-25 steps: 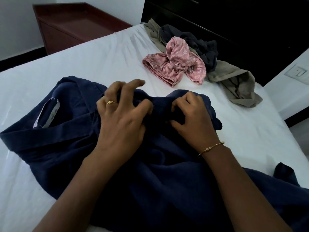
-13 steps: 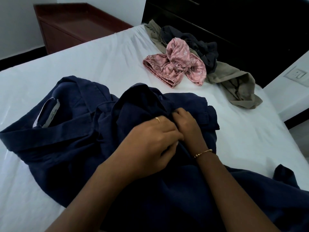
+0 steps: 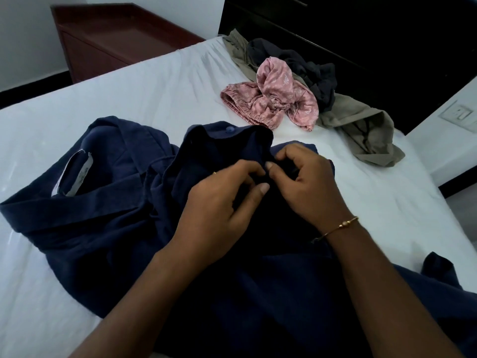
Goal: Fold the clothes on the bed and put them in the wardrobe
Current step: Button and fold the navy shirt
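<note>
Pinching a raised fold of the navy shirt (image 3: 108, 228), we see both hands meet at its middle. The left hand (image 3: 219, 202) has its fingers (image 3: 247, 174) curled around the dark cloth, thumb tip pressed against it, with a thin gold ring showing on 1 finger. The right hand (image 3: 309, 187) curls its fingers in from the other side and pinches the same fold, so the 2 hands nearly touch; a gold bracelet (image 3: 338, 227) circles that wrist. A round blue button (image 3: 229, 129) sits on the lifted edge just beyond the hands. The shirt lies crumpled and spread across the near half of the white bed (image 3: 129, 86), its collar and pale label (image 3: 74, 177) to our left. Farther away, near the bed's far right corner, lies a heap of unfolded clothes: a pink patterned garment (image 3: 271, 99) in front, a dark grey garment (image 3: 309, 65) behind it, and a khaki garment (image 3: 366, 127) under both. A reddish-brown wooden cabinet (image 3: 108, 40) stands beyond the bed at upper left.
</note>
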